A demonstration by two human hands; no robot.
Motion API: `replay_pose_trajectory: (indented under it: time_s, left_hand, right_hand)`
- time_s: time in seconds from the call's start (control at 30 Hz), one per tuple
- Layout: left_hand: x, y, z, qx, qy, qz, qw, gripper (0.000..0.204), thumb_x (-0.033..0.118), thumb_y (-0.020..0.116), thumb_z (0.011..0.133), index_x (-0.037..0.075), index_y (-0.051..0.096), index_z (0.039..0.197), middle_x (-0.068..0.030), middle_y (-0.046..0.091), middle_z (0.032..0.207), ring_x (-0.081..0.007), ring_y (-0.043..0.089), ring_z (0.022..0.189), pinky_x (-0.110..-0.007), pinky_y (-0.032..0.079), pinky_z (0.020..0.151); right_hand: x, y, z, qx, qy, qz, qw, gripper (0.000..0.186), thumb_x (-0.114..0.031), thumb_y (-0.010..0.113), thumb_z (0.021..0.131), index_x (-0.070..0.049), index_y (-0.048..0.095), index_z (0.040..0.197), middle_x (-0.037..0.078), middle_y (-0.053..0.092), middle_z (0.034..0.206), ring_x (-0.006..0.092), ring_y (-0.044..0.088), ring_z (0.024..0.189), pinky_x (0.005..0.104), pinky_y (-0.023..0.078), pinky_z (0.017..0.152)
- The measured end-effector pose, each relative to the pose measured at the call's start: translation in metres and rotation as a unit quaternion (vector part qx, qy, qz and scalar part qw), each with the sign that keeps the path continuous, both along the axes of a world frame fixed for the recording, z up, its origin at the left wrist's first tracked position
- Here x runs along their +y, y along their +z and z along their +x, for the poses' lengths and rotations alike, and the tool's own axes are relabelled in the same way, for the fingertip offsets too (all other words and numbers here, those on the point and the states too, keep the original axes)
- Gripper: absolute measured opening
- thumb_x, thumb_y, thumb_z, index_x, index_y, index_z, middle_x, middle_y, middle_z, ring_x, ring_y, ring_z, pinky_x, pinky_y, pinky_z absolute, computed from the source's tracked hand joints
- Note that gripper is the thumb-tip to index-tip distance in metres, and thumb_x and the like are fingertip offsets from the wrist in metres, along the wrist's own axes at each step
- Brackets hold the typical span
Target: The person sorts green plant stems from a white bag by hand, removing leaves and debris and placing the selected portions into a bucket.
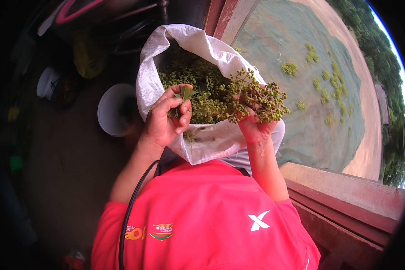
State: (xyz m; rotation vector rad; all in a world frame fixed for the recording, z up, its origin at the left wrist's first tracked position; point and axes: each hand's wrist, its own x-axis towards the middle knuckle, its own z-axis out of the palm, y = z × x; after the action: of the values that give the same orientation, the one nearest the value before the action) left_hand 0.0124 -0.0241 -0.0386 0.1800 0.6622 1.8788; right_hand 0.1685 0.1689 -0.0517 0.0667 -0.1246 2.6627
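A white woven sack stands open in front of me, its rim folded outward, with many clusters of small green berries inside. My left hand is closed on a few green leaves above the sack's left edge. Over the right side of the opening, my right hand grips a large bunch of green berries on branching stems. The berries hide most of that hand's fingers.
A white bucket sits on the dark floor to the left, with a smaller white container beyond it. Right of me runs a low ledge. Past it, a green net sheet carries scattered berry clusters.
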Motion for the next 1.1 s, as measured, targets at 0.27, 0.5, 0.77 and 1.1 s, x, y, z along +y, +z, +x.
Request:
replay_pose_trajectory:
  time_s: [0.27, 0.5, 0.77, 1.1]
  left_hand:
    - [0.0, -0.006, 0.004, -0.018, 0.023, -0.009, 1.0, 0.034, 0.012, 0.044, 0.091, 0.005, 0.047, 0.124, -0.0035, 0.048, 0.075, -0.0119, 0.047, 0.056, -0.021, 0.039, 0.035]
    - [-0.014, -0.007, 0.001, 0.0, 0.031, -0.052, 0.998, 0.03, 0.012, 0.044, 0.088, 0.009, 0.051, 0.118, -0.0034, 0.048, 0.073, -0.0133, 0.046, 0.054, -0.023, 0.037, 0.036]
    - [0.004, -0.002, -0.006, -0.006, -0.006, 0.002, 1.0, 0.043, 0.013, 0.039, 0.087, 0.004, 0.047, 0.128, -0.003, 0.044, 0.068, -0.0144, 0.048, 0.056, -0.025, 0.039, 0.038]
    - [-0.015, -0.011, -0.021, -0.034, 0.052, 0.096, 0.993, 0.028, 0.031, 0.047, 0.095, 0.005, 0.056, 0.089, -0.0045, 0.049, 0.074, -0.0193, 0.049, 0.071, -0.029, 0.044, 0.054]
  right_hand:
    - [-0.012, 0.014, 0.003, -0.013, 0.028, 0.038, 0.999, 0.043, -0.032, 0.064, 0.085, -0.014, 0.057, 0.124, 0.012, 0.063, 0.115, 0.0268, 0.058, 0.109, 0.0468, 0.046, 0.093]
    - [0.179, 0.117, 0.025, -0.211, -0.236, 0.376, 0.871, 0.03, -0.023, 0.052, 0.093, -0.007, 0.053, 0.118, 0.012, 0.065, 0.102, 0.0218, 0.063, 0.092, 0.0387, 0.057, 0.071]
    - [0.313, 0.261, 0.124, -0.622, -0.333, 0.527, 0.474, 0.063, -0.027, 0.062, 0.092, -0.002, 0.033, 0.142, 0.015, 0.046, 0.139, 0.0265, 0.055, 0.116, 0.0353, 0.052, 0.091]
    - [0.012, 0.092, -0.033, -0.236, 0.116, 0.879, 0.397, 0.026, -0.01, 0.064, 0.087, -0.005, 0.06, 0.112, 0.01, 0.064, 0.105, 0.0192, 0.066, 0.09, 0.0298, 0.055, 0.074]
